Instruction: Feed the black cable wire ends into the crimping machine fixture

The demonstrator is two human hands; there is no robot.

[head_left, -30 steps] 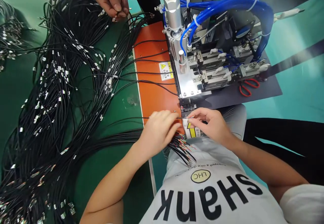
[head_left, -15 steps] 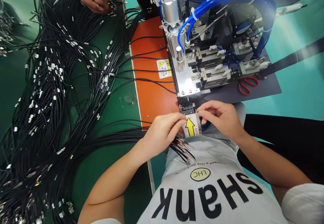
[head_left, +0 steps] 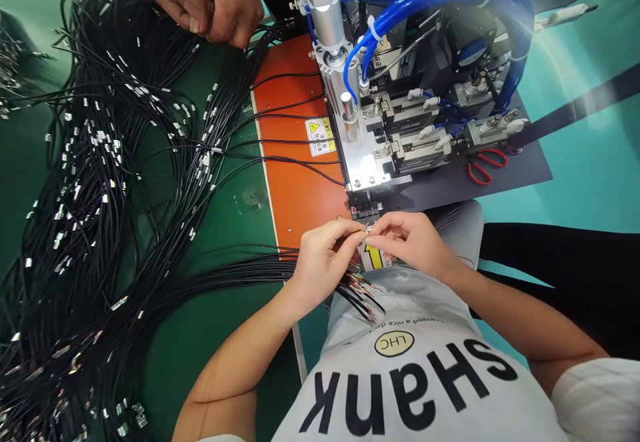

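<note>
Head view, near to far. Toward 5 o'clock: black cable bundle (head_left: 354, 297), coloured wire ends fanned against the white shirt (head_left: 445, 369). At 6 o'clock: left hand (head_left: 320, 259) and right hand (head_left: 415, 245) meet, fingertips pinched on one cable end (head_left: 369, 230), partly hidden, above the yellow arrow label (head_left: 373, 257). Near 3 o'clock: red-handled scissors (head_left: 487, 165). At 2 o'clock: pneumatic machine (head_left: 415, 117). At 11 o'clock: co-worker's hand (head_left: 225, 2).

Risk (judged): an uneven pinch could bend or splay the fine wires; a snag in the bundle could tug the end loose.

Versus 0.5 s ago: right hand was apart, now touches left; co-worker's hand sits closer to the orange plate (head_left: 305, 199).
</note>
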